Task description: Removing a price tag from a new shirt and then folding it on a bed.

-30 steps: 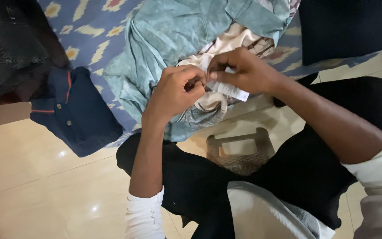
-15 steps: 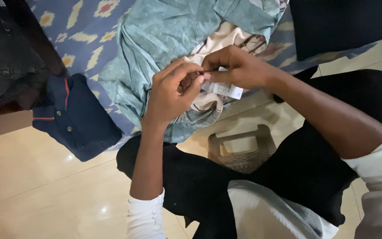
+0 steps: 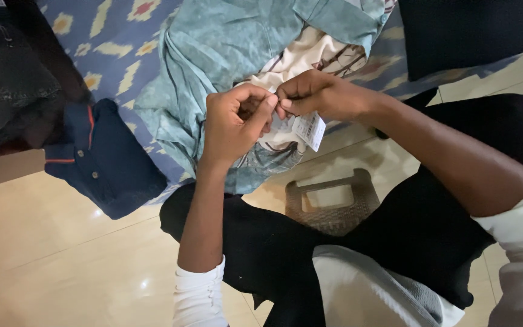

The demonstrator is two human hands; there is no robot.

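Tipped downward now, white tag [image 3: 310, 129], hanging below right hand [image 3: 316, 95] pinch

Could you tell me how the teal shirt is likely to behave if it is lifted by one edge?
The teal shirt lies in soft creases and folds on the patterned mat, so it would probably droop limply. It looks thin, so likely light. The white tag that hangs from the right hand would likely dangle too.
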